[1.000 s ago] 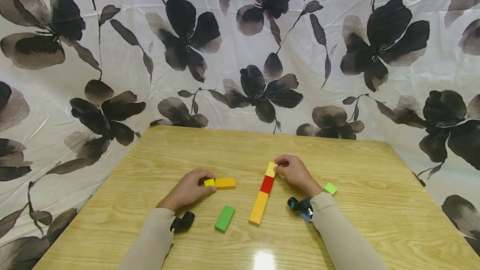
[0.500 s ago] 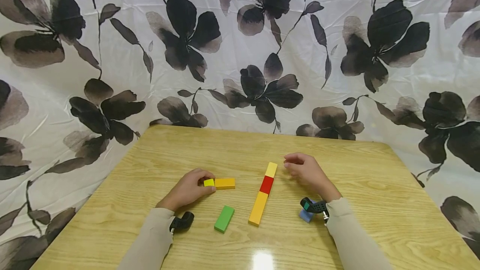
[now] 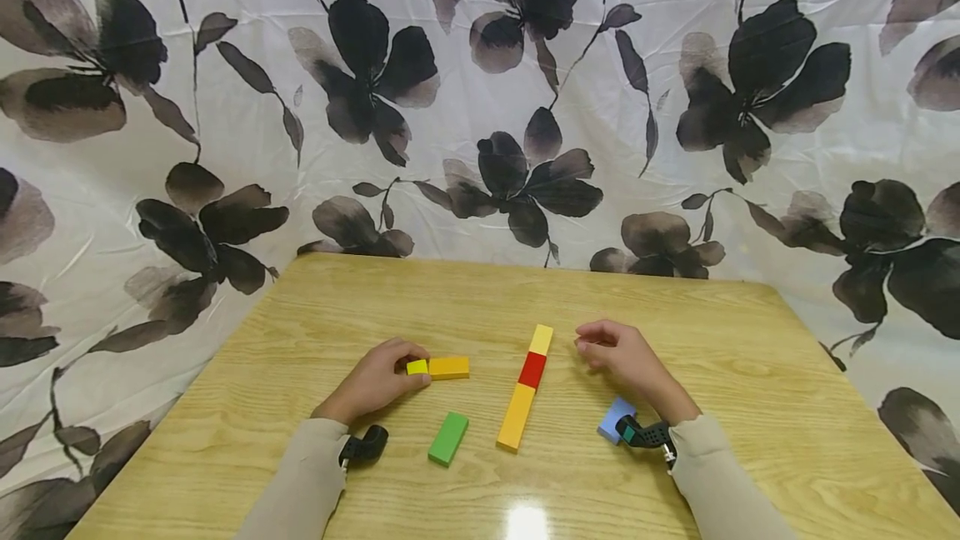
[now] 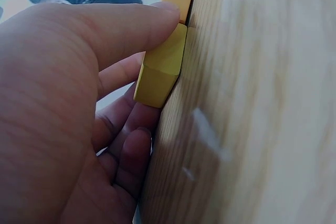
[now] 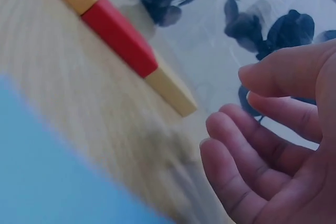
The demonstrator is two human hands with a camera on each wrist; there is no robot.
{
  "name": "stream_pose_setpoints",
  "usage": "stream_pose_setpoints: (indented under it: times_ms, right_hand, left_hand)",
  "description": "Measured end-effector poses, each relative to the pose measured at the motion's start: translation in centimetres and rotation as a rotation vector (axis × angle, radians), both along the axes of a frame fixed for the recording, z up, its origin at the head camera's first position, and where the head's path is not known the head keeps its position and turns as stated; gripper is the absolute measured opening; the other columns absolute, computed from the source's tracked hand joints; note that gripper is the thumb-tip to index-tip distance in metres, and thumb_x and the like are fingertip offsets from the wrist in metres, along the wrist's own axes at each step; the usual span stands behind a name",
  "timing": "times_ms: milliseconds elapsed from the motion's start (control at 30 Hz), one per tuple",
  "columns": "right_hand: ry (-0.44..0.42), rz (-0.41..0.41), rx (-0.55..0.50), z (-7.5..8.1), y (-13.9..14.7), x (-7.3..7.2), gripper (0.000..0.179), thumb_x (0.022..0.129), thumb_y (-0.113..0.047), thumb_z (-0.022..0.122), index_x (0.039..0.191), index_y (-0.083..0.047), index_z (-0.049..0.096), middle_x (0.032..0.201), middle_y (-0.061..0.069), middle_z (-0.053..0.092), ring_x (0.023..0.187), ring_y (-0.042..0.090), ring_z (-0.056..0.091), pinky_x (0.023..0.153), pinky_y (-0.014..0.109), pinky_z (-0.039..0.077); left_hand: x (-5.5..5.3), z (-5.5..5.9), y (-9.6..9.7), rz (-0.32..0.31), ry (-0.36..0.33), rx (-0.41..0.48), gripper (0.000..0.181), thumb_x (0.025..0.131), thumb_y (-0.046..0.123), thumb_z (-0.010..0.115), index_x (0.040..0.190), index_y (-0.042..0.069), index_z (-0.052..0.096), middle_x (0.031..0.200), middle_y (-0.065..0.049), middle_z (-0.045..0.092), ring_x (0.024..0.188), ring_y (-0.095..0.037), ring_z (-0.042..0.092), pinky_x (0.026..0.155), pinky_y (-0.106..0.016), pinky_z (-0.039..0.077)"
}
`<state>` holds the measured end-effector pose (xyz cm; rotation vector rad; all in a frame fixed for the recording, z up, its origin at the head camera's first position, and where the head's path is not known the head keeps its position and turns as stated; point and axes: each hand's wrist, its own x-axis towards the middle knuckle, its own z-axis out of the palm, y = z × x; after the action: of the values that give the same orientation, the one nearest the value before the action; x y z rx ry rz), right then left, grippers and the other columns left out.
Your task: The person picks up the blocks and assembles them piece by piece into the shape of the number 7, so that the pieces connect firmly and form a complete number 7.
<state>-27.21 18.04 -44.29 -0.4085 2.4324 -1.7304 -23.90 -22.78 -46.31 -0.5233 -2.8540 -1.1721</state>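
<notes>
My left hand (image 3: pixel 380 377) pinches a small yellow block (image 3: pixel 417 367) between thumb and fingers, and the block sits on the table. Its end meets an orange block (image 3: pixel 449 367) lying to its right. In the left wrist view the thumb lies across the top of the yellow block (image 4: pixel 164 62). My right hand (image 3: pixel 626 359) holds nothing, its fingers loosely bent, a little right of a slanting row. That row is a pale yellow block (image 3: pixel 542 339) at the far end, a red block (image 3: pixel 532 370), then a longer orange block (image 3: pixel 517 417).
A green block (image 3: pixel 448 439) lies between the left forearm and the row. Near the right wrist strap is a blue block (image 3: pixel 615 419), partly covered by the strap. The wooden table (image 3: pixel 420 298) ends at a floral cloth (image 3: pixel 480 107) behind.
My right hand has let go of the pale yellow block and moved right, away from the row. The light green block is now hidden by the right arm. My left hand stays put.
</notes>
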Motion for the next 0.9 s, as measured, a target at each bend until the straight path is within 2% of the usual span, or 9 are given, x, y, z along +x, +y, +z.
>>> stream_pose_setpoints:
  times_ms: [400, 567, 900]
  right_hand:
    - [0.013, 0.016, 0.006, -0.3, 1.6, 2.2, 0.037, 0.097, -0.016, 0.069, 0.123, 0.009, 0.061, 0.120, 0.024, 0.064, 0.104, 0.034, 0.065, 0.080, 0.035, 0.056]
    - [0.001, 0.018, 0.024, -0.4, 2.3, 3.1, 0.038, 0.097, -0.018, 0.069, 0.124, 0.007, 0.061, 0.120, 0.022, 0.065, 0.104, 0.031, 0.066, 0.080, 0.034, 0.056]
    - [0.034, 0.036, 0.020, -1.0, 3.9, 4.1, 0.038, 0.096, -0.015, 0.070, 0.123, 0.010, 0.061, 0.118, 0.023, 0.066, 0.102, 0.023, 0.067, 0.080, 0.029, 0.055]
  left_hand:
    - [-0.1, 0.3, 0.1, 0.001, 0.004, -0.015, 0.026, 0.092, 0.028, 0.076, 0.115, 0.018, 0.071, 0.110, 0.002, 0.062, 0.090, -0.016, 0.053, 0.083, -0.040, 0.046]
    - [-0.1, 0.0, 0.0, 0.004, -0.003, -0.022, 0.027, 0.091, 0.029, 0.076, 0.116, 0.019, 0.071, 0.108, 0.003, 0.061, 0.090, -0.016, 0.053, 0.082, -0.039, 0.046]
    - [-0.3, -0.4, 0.0, 0.006, -0.002, -0.019, 0.027, 0.091, 0.028, 0.077, 0.116, 0.021, 0.070, 0.107, 0.005, 0.061, 0.090, -0.016, 0.053, 0.083, -0.039, 0.046]
